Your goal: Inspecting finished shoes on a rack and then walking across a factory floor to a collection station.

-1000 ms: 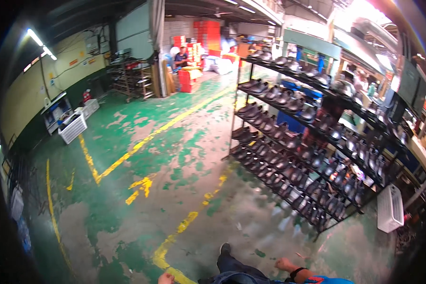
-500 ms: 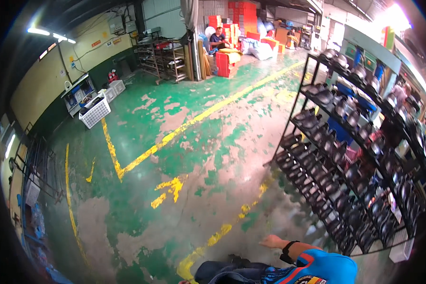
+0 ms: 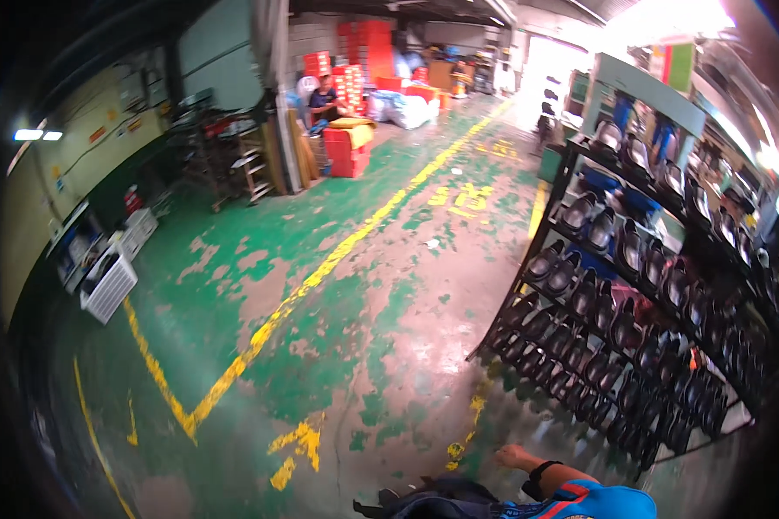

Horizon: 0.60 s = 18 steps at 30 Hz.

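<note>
My right hand (image 3: 515, 457) hangs low in front of me at the lower edge, below a blue sleeve with a red stripe and a black wristband (image 3: 541, 474). Its fingers look loosely stretched, with nothing visible in them. The closest large thing to it is a tall black metal rack (image 3: 528, 259), tilted in the view. Several tiers of dark, shiny shoes (image 3: 627, 246) fill this rack. My left hand is out of view. My dark trousers (image 3: 441, 503) show at the bottom.
Green, worn floor (image 3: 363, 320) carries yellow lines and an arrow (image 3: 301, 450). A white crate (image 3: 110, 290) stands at the left wall. Farther back, a person (image 3: 323, 102) sits near red boxes (image 3: 348, 154) and white sacks (image 3: 407, 110). A metal post (image 3: 279, 104) rises left of them.
My view has turned rightward and come forward; the crate and floor arrow sit farther left or lower. The shoe rack looks nearer. My right hand stays low, apart from the rack.
</note>
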Each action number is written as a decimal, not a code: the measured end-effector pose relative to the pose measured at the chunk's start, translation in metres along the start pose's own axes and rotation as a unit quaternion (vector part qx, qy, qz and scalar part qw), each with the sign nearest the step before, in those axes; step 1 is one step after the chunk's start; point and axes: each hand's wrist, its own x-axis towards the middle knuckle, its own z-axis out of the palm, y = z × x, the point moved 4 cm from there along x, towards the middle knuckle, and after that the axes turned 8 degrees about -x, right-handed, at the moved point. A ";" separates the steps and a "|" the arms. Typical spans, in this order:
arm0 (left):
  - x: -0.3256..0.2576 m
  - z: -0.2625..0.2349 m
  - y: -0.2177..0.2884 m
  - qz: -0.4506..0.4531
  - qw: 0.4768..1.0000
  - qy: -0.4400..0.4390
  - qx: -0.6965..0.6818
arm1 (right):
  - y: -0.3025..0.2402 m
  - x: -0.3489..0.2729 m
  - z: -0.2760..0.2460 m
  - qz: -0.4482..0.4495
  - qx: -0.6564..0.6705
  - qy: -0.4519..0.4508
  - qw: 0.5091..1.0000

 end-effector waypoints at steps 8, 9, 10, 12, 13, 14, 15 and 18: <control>0.270 -0.165 0.282 0.030 0.924 0.041 -0.380 | 0.148 0.110 0.047 -0.081 -0.134 -0.027 0.987; 0.277 -0.176 0.289 -0.101 0.920 -0.033 -0.377 | 0.139 0.154 0.042 -0.299 -0.263 -0.023 0.917; 0.320 -0.170 0.329 -0.084 0.929 -0.048 -0.356 | 0.117 0.150 0.036 -0.288 -0.247 0.001 0.925; 0.368 -0.144 0.374 0.000 0.957 -0.084 -0.279 | 0.033 0.190 -0.007 0.225 0.159 -0.084 0.957; 0.396 -0.124 0.396 0.038 0.960 -0.110 -0.256 | 0.003 0.222 -0.043 0.163 0.017 -0.086 0.983; 0.421 -0.107 0.413 0.070 0.960 -0.135 -0.234 | -0.020 0.257 -0.072 0.099 -0.130 -0.089 0.983; 0.441 -0.090 0.426 0.097 0.959 -0.159 -0.216 | -0.041 0.293 -0.106 0.118 -0.125 -0.066 0.983; 0.476 -0.091 0.483 0.044 0.943 -0.186 -0.271 | -0.124 0.399 -0.213 0.084 -0.088 0.049 0.991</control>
